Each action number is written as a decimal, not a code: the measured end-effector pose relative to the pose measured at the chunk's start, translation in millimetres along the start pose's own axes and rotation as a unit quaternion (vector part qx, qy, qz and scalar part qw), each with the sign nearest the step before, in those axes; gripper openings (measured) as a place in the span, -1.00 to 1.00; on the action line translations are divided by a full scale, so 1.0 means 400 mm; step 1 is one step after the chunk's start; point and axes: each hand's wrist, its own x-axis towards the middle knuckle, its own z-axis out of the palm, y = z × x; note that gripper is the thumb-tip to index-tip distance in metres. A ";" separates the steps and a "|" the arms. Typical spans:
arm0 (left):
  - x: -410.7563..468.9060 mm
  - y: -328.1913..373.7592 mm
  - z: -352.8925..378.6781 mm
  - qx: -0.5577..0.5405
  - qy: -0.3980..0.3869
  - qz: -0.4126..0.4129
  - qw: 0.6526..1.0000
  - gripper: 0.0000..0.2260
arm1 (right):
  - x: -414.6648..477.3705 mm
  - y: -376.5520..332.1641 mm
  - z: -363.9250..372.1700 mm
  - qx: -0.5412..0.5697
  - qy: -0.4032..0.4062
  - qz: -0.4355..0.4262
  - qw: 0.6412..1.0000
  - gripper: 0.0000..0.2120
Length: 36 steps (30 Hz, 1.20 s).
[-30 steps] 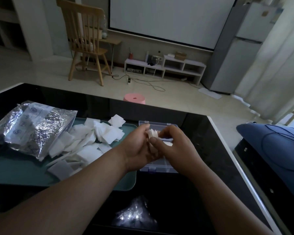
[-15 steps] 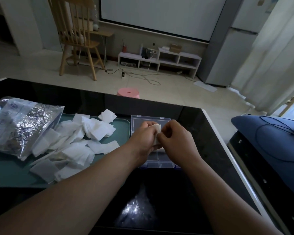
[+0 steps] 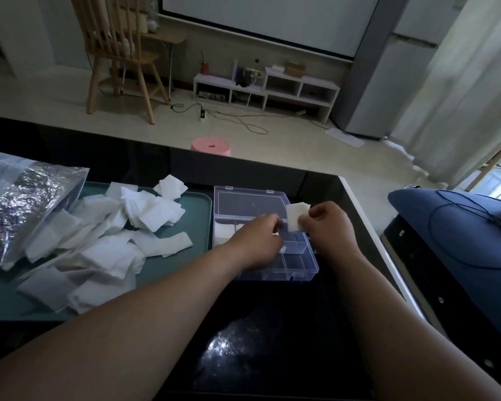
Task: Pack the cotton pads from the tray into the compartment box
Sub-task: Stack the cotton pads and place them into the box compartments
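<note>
- With the right hand, pinches one white cotton pad between thumb and fingers, over the right side of the clear box.
- Holds the left hand low over the middle of the box, fingers curled downward; cannot tell whether gripping anything.
- In the box's far-left compartment: a few pads; behind the box, its lid lying open.
- Just left of the box: green tray with a loose heap of pads and a foil bag.
- Under the box: dark glossy bench.
</note>
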 end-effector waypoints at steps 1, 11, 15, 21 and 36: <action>0.003 0.001 0.004 0.018 0.000 0.004 1.000 -0.67 | -0.001 0.003 0.006 -0.015 -0.003 -0.002 1.000 -0.86; 0.021 -0.013 0.043 0.136 0.032 0.031 0.990 -0.65 | -0.010 -0.012 0.034 -0.151 -0.055 -0.008 0.987 -0.88; 0.023 -0.018 0.053 0.168 0.027 0.036 0.985 -0.65 | -0.012 -0.021 0.037 -0.202 -0.051 -0.008 0.978 -0.95; 0.025 -0.022 0.058 0.218 0.020 0.038 0.975 -0.66 | -0.023 -0.021 0.063 -0.320 0.000 -0.083 0.944 -0.88; 0.009 -0.024 0.037 0.251 -0.015 0.060 0.966 -0.63 | -0.022 -0.009 0.045 -0.325 -0.057 -0.064 0.942 -0.72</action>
